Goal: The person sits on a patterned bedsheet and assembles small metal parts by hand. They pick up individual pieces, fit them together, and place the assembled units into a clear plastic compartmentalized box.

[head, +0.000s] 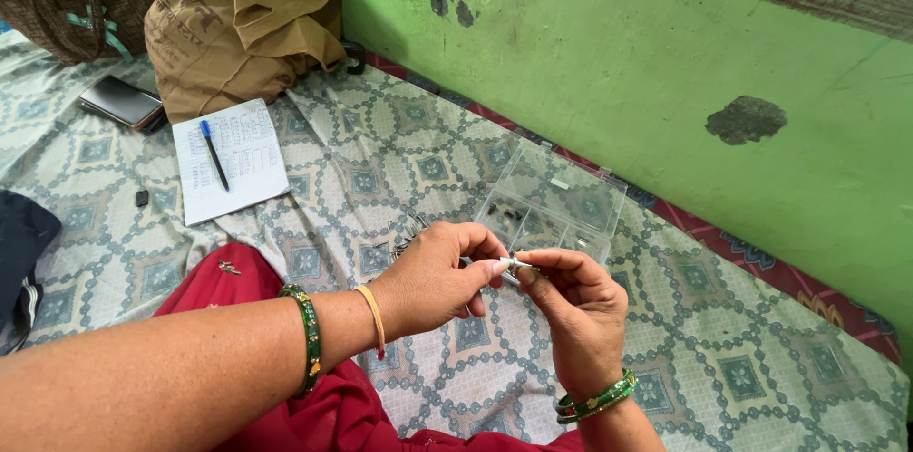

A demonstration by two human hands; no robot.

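Observation:
My left hand (439, 279) and my right hand (573, 305) meet fingertip to fingertip above a patterned bedsheet (399, 157). Between the fingertips both hands pinch a tiny white piece (514, 264); it is too small to tell what it is. Green bangles circle both wrists, and the left wrist also has a thin orange band. Just beyond the hands lies an open clear plastic compartment box (552, 205) with small dark bits in some cells. A few thin dark items lie on the sheet left of the box.
A notepad (249, 167) with a blue pen (213, 153) lies at the left. Behind it stand a brown paper bag (238, 29), a dark woven bag (81, 0) and a flat dark case (119, 102). A green wall (666, 62) borders the right. Red cloth (228, 286) covers my lap.

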